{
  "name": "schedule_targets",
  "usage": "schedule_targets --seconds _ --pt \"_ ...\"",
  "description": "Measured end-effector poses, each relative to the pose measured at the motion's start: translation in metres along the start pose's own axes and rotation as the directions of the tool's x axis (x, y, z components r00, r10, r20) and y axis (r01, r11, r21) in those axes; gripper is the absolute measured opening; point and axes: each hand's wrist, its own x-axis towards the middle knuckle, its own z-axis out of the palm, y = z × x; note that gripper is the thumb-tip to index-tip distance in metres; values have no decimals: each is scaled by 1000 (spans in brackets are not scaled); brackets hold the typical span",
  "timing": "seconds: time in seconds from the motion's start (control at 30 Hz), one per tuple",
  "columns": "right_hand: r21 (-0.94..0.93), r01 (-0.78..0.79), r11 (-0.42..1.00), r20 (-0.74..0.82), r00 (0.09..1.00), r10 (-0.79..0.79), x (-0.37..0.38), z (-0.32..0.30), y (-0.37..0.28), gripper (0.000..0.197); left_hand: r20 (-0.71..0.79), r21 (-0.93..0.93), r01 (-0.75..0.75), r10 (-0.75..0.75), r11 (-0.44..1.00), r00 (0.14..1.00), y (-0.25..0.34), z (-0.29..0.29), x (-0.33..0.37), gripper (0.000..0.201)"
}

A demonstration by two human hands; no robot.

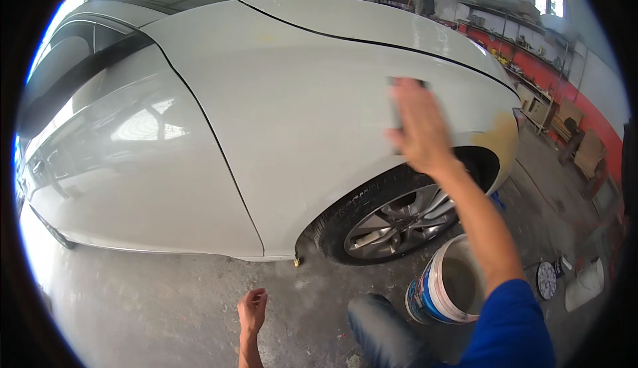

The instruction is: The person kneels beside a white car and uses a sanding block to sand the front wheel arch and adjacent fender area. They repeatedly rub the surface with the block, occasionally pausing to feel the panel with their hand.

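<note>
My right hand [422, 125] lies flat against the white front fender [319, 102] of a car, above the wheel arch, its outline smeared by motion. Under its palm and fingers is a dark flat pad [395, 105], of which only the edges show; I cannot tell its exact kind. Low in the picture, over the concrete floor and away from the car, my left hand [252, 310] hangs with loosely bent fingers and nothing visible in them. A tan patch [503, 139] marks the fender ahead of the wheel arch.
Below my right hand is the front wheel [399, 225]. Next to my knee stands a bucket [438, 285] of greyish water. A round dark-rimmed container [546, 280] and a white container [585, 285] are on the floor at right. Cluttered shelves [518, 36] line the far wall.
</note>
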Motion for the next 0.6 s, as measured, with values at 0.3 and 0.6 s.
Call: schedule_targets --seconds 0.3,0.6 --pt "103 -93 990 46 995 89 88 38 -111 100 -413 163 -537 552 828 725 250 -24 124 19" --pt "184 411 893 280 849 -448 39 -28 27 76 -291 709 -518 867 479 404 356 -44 235 61"
